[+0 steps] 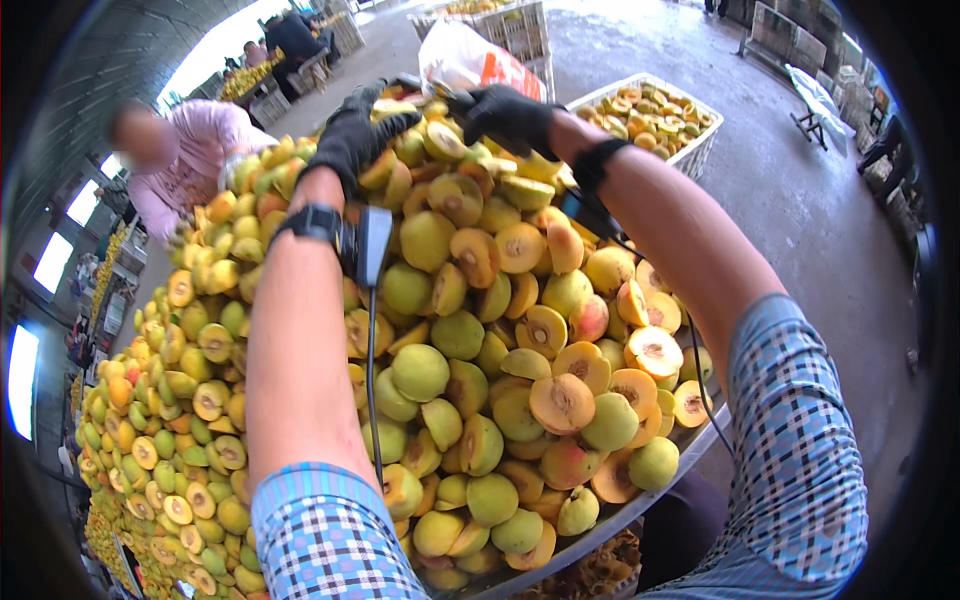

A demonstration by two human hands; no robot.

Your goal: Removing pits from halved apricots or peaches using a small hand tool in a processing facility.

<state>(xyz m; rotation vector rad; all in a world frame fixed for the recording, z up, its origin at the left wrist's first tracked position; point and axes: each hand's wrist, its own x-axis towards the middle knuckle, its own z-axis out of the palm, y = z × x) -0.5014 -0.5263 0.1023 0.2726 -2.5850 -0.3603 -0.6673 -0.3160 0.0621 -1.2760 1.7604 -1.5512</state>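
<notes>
Both my hands wear dark gloves and reach to the far end of a large heap of halved yellow-green peaches (457, 334). My left hand (356, 135) rests at the heap's top left, its fingers spread over the fruit. Across from it, my right hand (510, 116) is bent over the fruit, beside a white and red plastic bag (476, 64). Something dark and thin shows near the fingertips of both hands; what it is, and whether either hand grips it, I cannot tell. Each wrist bears a black strap, with a cable running back from it.
A person in a pink top (191, 146) stands across the heap at the left. At the right of my hands is a white plastic crate (694, 154) of peach halves, with stacked crates (525, 34) behind the bag. The table's raised edge (600, 540) curves close to my body.
</notes>
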